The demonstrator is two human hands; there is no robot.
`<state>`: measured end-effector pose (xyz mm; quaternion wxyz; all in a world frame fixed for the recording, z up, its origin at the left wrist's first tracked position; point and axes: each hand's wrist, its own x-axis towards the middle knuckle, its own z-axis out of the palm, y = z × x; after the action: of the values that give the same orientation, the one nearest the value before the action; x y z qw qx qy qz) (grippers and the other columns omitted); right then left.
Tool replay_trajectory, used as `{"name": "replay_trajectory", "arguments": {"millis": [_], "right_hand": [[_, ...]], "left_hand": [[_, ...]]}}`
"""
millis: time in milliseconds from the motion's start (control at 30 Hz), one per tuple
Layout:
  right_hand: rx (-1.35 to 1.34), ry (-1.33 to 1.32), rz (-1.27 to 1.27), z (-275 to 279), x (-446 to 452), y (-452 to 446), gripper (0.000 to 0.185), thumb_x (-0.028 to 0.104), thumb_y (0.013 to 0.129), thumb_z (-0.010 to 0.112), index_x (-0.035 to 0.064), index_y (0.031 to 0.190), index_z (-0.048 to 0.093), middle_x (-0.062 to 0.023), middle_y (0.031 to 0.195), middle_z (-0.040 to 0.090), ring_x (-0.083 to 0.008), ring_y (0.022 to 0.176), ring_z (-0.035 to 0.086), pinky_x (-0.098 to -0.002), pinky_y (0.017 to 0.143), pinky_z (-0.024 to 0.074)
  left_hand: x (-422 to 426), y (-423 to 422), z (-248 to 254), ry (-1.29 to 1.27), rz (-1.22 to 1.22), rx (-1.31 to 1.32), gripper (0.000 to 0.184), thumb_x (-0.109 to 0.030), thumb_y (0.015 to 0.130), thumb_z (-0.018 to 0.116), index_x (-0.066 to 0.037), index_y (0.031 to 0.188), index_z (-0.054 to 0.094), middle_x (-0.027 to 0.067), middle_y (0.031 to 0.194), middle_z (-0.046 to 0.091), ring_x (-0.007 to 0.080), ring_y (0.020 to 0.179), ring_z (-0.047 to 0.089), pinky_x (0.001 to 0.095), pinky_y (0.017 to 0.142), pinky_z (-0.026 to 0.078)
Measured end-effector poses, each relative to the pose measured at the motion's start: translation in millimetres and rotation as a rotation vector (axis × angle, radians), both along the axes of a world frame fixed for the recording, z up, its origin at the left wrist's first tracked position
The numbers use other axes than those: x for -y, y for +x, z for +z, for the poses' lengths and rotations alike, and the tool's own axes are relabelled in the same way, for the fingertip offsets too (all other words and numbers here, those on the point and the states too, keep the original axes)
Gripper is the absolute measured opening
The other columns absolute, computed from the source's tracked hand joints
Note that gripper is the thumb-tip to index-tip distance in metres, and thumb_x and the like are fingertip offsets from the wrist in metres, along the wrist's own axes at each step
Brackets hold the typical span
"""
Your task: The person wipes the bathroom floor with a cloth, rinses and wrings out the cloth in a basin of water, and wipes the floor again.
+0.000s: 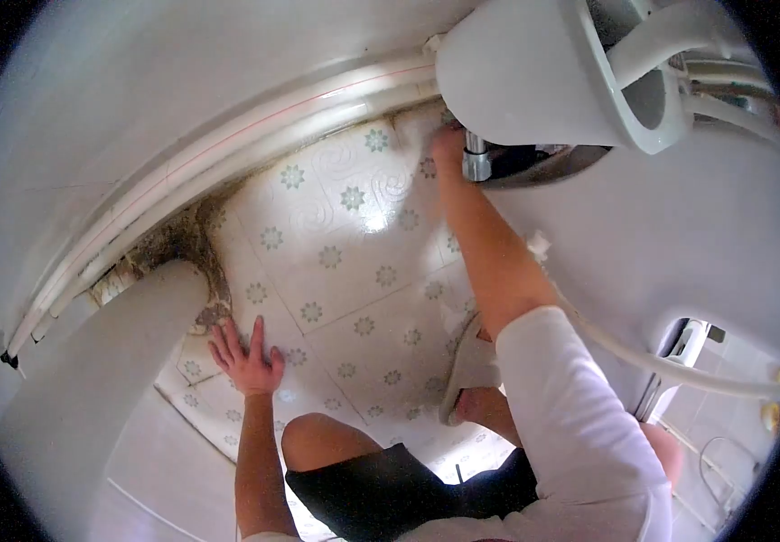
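Observation:
My left hand (247,361) is at the lower left, fingers spread, with its palm on the patterned tile floor (354,244). It is beside the base of a large white pipe-like column (128,334), where the floor is dark and dirty. My right arm stretches forward, and my right hand (449,144) is at the floor near the wall, beside a chrome fitting (476,161) under a white basin-like fixture (525,72). The fingers of my right hand are hidden behind the fixture, so what they touch cannot be made out.
White pipes (317,99) run along the wall at the upper left. A white hose (625,348) curves across the right side. A white appliance body (661,244) stands at the right. My slippered foot (471,370) is on the floor.

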<state>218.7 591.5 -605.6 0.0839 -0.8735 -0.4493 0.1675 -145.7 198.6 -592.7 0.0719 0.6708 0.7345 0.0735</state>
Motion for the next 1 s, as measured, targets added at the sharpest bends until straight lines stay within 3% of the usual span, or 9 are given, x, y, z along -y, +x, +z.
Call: {"name": "replay_trajectory", "arguments": {"millis": [333, 433, 533, 1000], "right_hand": [[0.115, 0.099, 0.155, 22.3, -87.1, 67.2, 0.078, 0.038, 0.099, 0.055, -0.0005, 0.162, 0.028, -0.0302, 0.164, 0.035, -0.0504, 0.146, 0.040, -0.0583, 0.121, 0.0311], [0.169, 0.098, 0.152, 30.2, -98.5, 86.3, 0.079, 0.038, 0.098, 0.057, -0.0004, 0.162, 0.029, -0.0300, 0.164, 0.034, -0.0507, 0.146, 0.039, -0.0591, 0.122, 0.0303], [0.210, 0.096, 0.136, 25.6, -92.5, 94.1, 0.081, 0.037, 0.097, 0.059, -0.0003, 0.162, 0.029, -0.0298, 0.164, 0.034, -0.0510, 0.147, 0.038, -0.0600, 0.122, 0.0294], [0.517, 0.003, 0.098, -37.3, 0.7, 35.6, 0.086, 0.036, 0.092, 0.066, 0.0002, 0.161, 0.031, -0.0290, 0.164, 0.032, -0.0523, 0.149, 0.032, -0.0640, 0.124, 0.0253]], "left_hand": [[-1.8, -0.1, 1.1, -0.009, 0.010, -0.007, 0.066, -0.037, 0.080, 0.061, -0.033, 0.145, 0.065, 0.0186, 0.167, 0.037, 0.0470, 0.155, 0.029, 0.0666, 0.125, 0.017], [-0.2, -2.1, -1.6, 0.023, -0.019, -0.006, 0.063, -0.040, 0.087, 0.058, -0.029, 0.149, 0.061, 0.0214, 0.169, 0.034, 0.0480, 0.156, 0.027, 0.0681, 0.125, 0.016], [-0.4, -2.8, -2.1, 0.010, 0.015, 0.020, 0.067, -0.035, 0.078, 0.062, -0.034, 0.146, 0.064, 0.0176, 0.168, 0.036, 0.0464, 0.156, 0.026, 0.0668, 0.125, 0.016], [-0.5, -0.5, 0.6, -0.009, 0.017, 0.006, 0.072, -0.036, 0.078, 0.063, -0.036, 0.150, 0.060, 0.0184, 0.169, 0.034, 0.0474, 0.156, 0.027, 0.0686, 0.124, 0.017]]}}
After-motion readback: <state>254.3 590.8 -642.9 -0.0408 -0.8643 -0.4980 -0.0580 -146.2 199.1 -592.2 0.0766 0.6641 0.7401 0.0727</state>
